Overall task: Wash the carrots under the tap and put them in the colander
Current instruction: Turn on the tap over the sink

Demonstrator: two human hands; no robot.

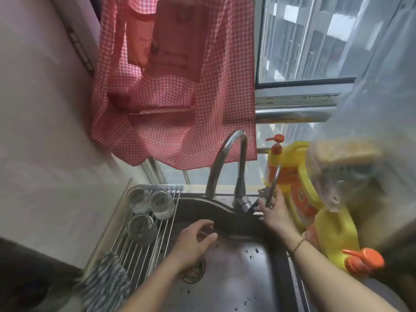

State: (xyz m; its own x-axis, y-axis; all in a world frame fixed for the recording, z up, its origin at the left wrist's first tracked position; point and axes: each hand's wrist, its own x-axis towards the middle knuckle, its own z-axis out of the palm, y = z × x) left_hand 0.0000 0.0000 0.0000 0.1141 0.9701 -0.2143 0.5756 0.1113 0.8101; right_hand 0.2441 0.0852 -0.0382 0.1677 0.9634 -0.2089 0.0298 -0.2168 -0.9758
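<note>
A curved chrome tap (227,158) rises behind the steel sink (236,266). My right hand (273,212) reaches to the tap's base and its fingers curl round the thin metal lever (273,188) there. Above the sink basin, below the spout, my left hand (193,244) hovers with its fingers loosely spread and nothing in it. No water runs from the spout. No carrots and no colander are in view.
A wire drying rack (157,235) with three upturned glasses (146,206) lies over the sink's left side, a grey striped cloth (103,282) at its near end. Two yellow pump bottles (290,176) stand right of the tap. A red checked cloth (175,91) hangs above.
</note>
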